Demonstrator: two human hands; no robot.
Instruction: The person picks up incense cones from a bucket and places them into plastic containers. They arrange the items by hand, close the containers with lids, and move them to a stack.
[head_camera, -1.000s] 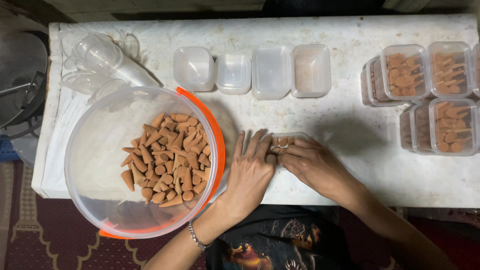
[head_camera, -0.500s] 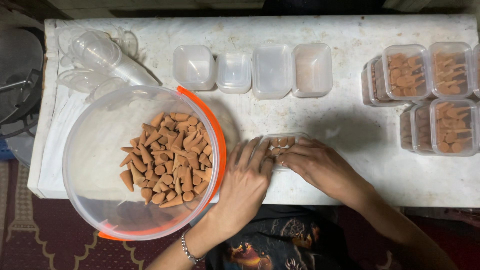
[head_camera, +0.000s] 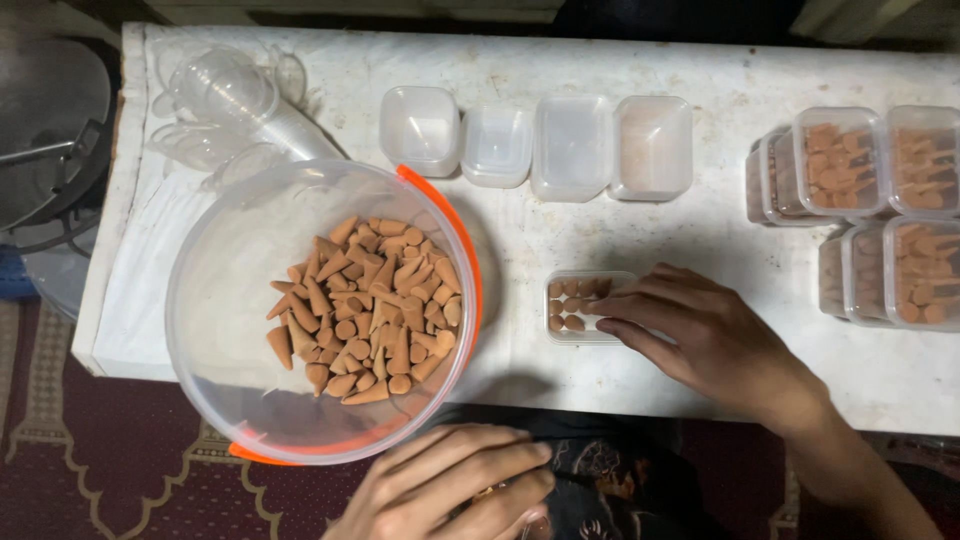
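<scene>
Resting on a small clear box (head_camera: 588, 306) at the near middle of the white bench (head_camera: 700, 230): right hand (head_camera: 705, 335), fingers spread flat across the box's right half, not clamped. Box holds upright brown incense cones (head_camera: 566, 305) in rows, left part visible, rest hidden under fingers.

Left hand (head_camera: 450, 490) off the bench, near edge of view, below the tub, fingers loosely curled, holding nothing that shows. Hands well apart.

Large clear round tub (head_camera: 215, 290) with orange rim at near left, overhanging the bench edge; loose pile of the same cones (head_camera: 365, 310) heaped in its middle and right side.

Far middle: row of four empty clear boxes (head_camera: 535, 145), side by side, the rightmost tinted pinkish. Far left: stack of clear plastic cups (head_camera: 240, 100) lying on its side, just beyond the tub.

Right edge: filled lidded boxes (head_camera: 860, 215) of cones, stacked and grouped in two rows, well apart from the right hand.

Patterned dark red rug (head_camera: 120, 470) on the floor, near left.
</scene>
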